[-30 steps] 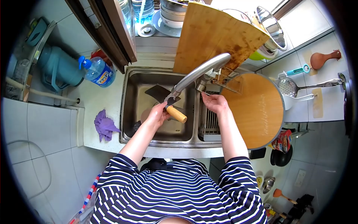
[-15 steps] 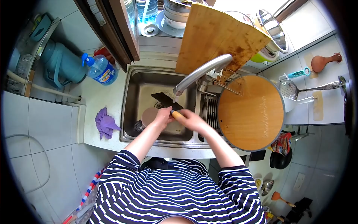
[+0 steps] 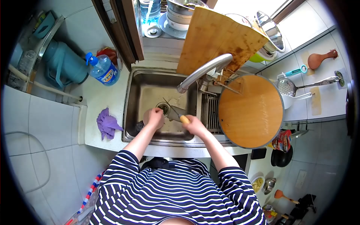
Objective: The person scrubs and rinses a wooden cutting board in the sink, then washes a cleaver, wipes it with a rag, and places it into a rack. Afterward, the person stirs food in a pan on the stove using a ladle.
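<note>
Over the sink, my right hand point(image 3: 195, 126) is closed round the wooden handle of a kitchen knife point(image 3: 183, 119). Its broad blade point(image 3: 176, 112) slants up and left above the sink floor near the drain point(image 3: 163, 108). My left hand point(image 3: 155, 117) is to the left of the blade, its fingers curled together; what they hold, if anything, is hidden. Beneath that hand lies a round pinkish dish point(image 3: 147, 117), partly covered by it. A dark scouring pad point(image 3: 140, 126) rests by the sink's left wall. The curved metal faucet point(image 3: 208, 69) reaches over the sink from behind.
On the left counter are a crumpled purple cloth point(image 3: 108, 123) and a blue pump bottle point(image 3: 104, 70). A round wooden board point(image 3: 251, 112) covers the counter at right. Behind the faucet leans a rectangular cutting board point(image 3: 221, 39). Utensils including a skimmer point(image 3: 287, 87) hang on the right wall.
The knife has swung from lying dark and flat under the faucet to a steeper tilt, nearer me. My left hand has moved away from the handle, left and down; my right hand shifted slightly.
</note>
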Tool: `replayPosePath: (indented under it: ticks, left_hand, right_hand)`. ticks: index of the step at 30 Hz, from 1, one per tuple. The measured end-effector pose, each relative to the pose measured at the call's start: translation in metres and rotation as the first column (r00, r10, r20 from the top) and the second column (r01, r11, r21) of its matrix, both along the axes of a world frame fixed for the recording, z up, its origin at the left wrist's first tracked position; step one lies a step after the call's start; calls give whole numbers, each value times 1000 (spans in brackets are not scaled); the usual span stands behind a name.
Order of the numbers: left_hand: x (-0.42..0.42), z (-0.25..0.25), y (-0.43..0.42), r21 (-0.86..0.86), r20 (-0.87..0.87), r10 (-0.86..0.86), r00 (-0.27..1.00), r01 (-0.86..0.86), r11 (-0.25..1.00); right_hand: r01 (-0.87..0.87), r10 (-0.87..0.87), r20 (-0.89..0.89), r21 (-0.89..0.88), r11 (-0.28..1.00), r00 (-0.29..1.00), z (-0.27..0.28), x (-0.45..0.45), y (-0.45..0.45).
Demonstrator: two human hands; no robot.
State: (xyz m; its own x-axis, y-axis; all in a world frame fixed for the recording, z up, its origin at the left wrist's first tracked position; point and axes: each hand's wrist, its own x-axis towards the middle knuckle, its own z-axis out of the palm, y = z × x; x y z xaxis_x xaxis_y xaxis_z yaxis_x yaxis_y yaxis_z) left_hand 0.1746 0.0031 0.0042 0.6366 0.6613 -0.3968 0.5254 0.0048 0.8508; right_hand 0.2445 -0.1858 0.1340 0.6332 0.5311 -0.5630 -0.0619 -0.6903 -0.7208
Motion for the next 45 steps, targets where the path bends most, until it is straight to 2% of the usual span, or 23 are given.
replayPosePath:
  ticks: [1,2,5,9,13,14,15,17,18,20,23,25,26,27,28,29,31,34,35,37,39,43,45]
  left_hand:
    - [0,-3,4,40,-43,-39,998,41,998]
    - [0,-6,6,65,-49,-43,998,46,997]
    - [-4,-11,7,-21,-106,-224,969,223,975]
    - [-9,-14,2,-90,141,-113,984,127,988]
    - [-18,-24,0,-152,142,-154,978,175,973]
    - [-17,-29,-1,-141,136,-138,981,157,977]
    - [-17,-26,-1,-128,128,-122,984,138,982]
    - [-19,-20,0,76,123,-153,981,144,987]
    - [-22,-11,2,191,86,-199,976,180,965]
    - [-27,11,1,324,21,-213,977,195,926]
    - [-29,-1,10,219,-104,-219,970,237,946]
    - [-34,-8,15,48,105,-215,971,211,976]
    - [-37,-13,15,13,179,-220,959,221,975]
    - [-41,-16,13,-24,252,-218,943,232,973]
    - [-49,-3,14,210,110,-391,914,363,908]
    - [-54,11,13,201,-29,-425,905,422,884]
    - [-56,46,9,165,-297,-466,833,526,835]
    - [-65,19,23,220,-98,-454,886,464,858]
    - [-71,17,22,240,-57,-430,901,430,870]
    - [-81,28,26,293,-197,-416,888,458,839]
    - [-90,41,40,284,-281,-443,851,515,809]
    - [-130,57,81,563,-139,-279,950,308,767]
    - [-151,58,99,798,-100,-31,995,99,594]
  right_hand:
    - [-31,31,119,0,1000,992,1,-4,3]
    - [28,-27,-84,4,1000,996,5,-6,-4]
    - [9,-7,-23,123,992,1000,-6,-16,-14]
    - [20,-8,170,-69,997,985,-15,-25,-8]
    - [66,-63,-37,103,992,997,2,-37,-14]
    - [105,-98,-143,43,993,985,-1,-34,-11]
    - [97,-96,-57,16,995,994,-7,-37,-12]
    - [86,-81,107,-39,996,991,-17,-47,-11]
    - [144,-143,-14,79,986,990,0,-51,-13]
    - [184,-175,-117,70,980,978,11,-58,-17]
    - [201,-199,-75,16,980,977,-5,-58,-14]
    - [208,-208,49,12,978,977,2,-67,-3]
    - [301,-284,-167,90,949,944,9,-72,-8]
    - [297,-266,-227,118,948,937,10,-72,-7]
    - [297,-247,-288,143,944,925,11,-74,-7]
    - [298,-226,-342,175,938,912,12,-73,-5]
    - [211,-190,-169,117,971,967,14,-75,14]
    - [377,-295,-344,201,904,891,4,-89,26]
    - [296,-252,-232,179,938,939,-2,-90,28]
    - [131,-132,-5,114,985,991,-10,-92,42]
    - [205,-184,-180,106,973,966,-4,-96,60]
    - [228,-160,-303,205,952,940,28,-123,90]
    - [206,-97,-370,266,942,924,41,-129,109]
